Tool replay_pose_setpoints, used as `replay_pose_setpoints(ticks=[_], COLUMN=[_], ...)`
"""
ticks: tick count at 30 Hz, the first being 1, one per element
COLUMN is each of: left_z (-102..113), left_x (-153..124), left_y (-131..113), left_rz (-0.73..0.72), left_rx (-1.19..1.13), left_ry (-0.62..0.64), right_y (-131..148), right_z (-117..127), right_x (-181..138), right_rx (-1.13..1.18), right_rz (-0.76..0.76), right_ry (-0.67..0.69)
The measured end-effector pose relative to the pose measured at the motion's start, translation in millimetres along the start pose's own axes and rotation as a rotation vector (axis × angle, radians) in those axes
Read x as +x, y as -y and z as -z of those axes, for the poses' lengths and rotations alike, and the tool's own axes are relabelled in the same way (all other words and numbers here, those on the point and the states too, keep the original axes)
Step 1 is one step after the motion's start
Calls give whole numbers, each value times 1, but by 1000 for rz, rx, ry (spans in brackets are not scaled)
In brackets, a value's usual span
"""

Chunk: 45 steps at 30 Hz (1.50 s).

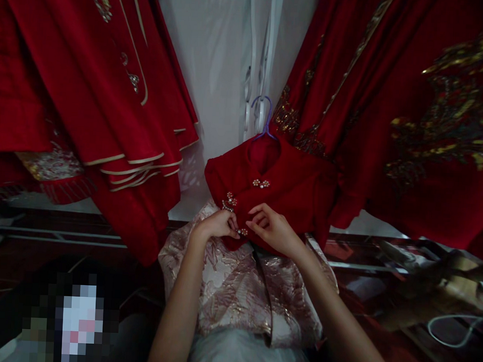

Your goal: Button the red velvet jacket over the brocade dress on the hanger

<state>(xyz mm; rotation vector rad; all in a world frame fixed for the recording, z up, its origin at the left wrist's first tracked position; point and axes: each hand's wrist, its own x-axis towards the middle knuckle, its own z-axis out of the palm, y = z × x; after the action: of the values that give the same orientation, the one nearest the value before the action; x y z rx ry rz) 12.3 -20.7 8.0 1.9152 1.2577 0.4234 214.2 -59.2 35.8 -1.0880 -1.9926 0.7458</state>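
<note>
A red jacket (293, 175) hangs in front of me on a thin purple hanger (267, 118). Beaded flower-shaped fasteners (261, 183) decorate its neckline and front. My left hand (219, 224) is closed on the jacket's lower front, with its fingertips beside a small beaded fastener (242, 232). Just to the right, my right hand (274, 229) hovers over the red cloth with thumb and forefinger apart and the other fingers loosely bent. I see nothing in it. Below the jacket lies a pale pink-gold brocade garment (236, 293), partly hidden by my forearms.
Red garments with cream piping (97, 89) hang on the left. More red garments with gold sequins (461, 105) hang on the right. A pale wall or door (215, 52) stands behind. Metal rails (63, 236) run low, and a white cable (450, 342) loops at right.
</note>
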Motion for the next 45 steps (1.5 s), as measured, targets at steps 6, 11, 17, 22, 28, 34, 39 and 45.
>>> replay_pose_setpoints(ticks=[6, 11, 17, 22, 28, 34, 39, 45], left_z=[-2, -3, -4, -4, -5, -3, -1, 4], left_x=[5, 6, 6, 7, 7, 5, -2, -1], left_y=[4, 6, 5, 6, 9, 2, -5, -2], left_rz=[-49, -81, -89, -107, -160, -140, -175, -57], left_rx=[18, 37, 32, 31, 10, 10, -173, -441], left_ry=[-59, -79, -82, -101, -114, -131, 25, -144], right_y=[-11, -23, -32, -32, -33, -34, -37, -34], right_z=[2, -8, -20, -24, -26, -29, -29, -3], right_x=[1, 1, 4, 6, 7, 7, 7, 5], right_rx=[-263, -254, -175, -141, -100, -74, -61, 130], right_rz=[-45, -86, -54, -60, -50, -50, -14, -70], right_ry=[30, 66, 101, 69, 41, 61, 36, 85])
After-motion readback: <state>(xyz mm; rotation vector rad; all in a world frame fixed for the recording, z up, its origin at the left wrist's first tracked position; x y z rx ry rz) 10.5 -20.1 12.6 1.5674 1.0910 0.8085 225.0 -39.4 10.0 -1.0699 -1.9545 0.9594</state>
